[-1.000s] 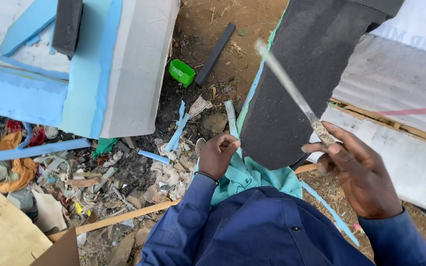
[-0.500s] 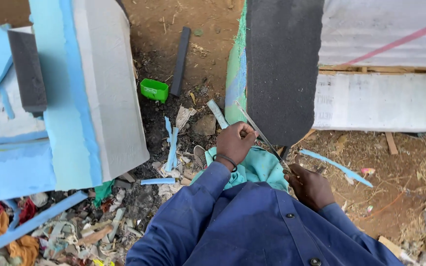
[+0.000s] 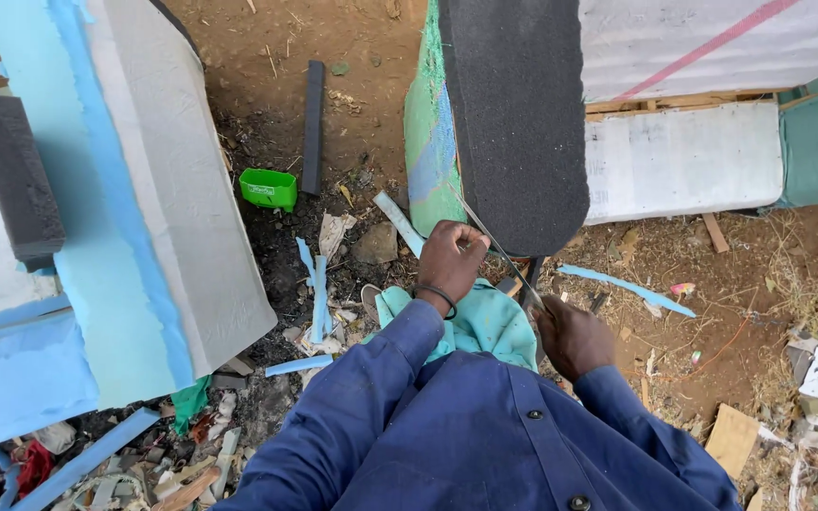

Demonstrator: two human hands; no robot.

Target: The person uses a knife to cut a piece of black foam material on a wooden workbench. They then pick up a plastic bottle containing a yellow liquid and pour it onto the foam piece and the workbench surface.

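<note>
My left hand is closed on the lower edge of a dark grey, rounded foam sheet that stands upright with a green and blue foam layer behind it. My right hand grips the handle of a long thin blade, which slants up to the left against the sheet's bottom edge, right beside the left hand. Both arms wear dark blue sleeves. A teal cloth lies over my lap between the hands.
Large white and light blue foam slabs stand at the left, with a dark grey block on them. A green plastic tub, a dark foam bar and blue offcut strips litter the dirt. White boards lean at the right.
My right hand has come down from head height with the blade to the sheet's lower edge. The view has swung left and steadied; my left hand stays on the sheet.
</note>
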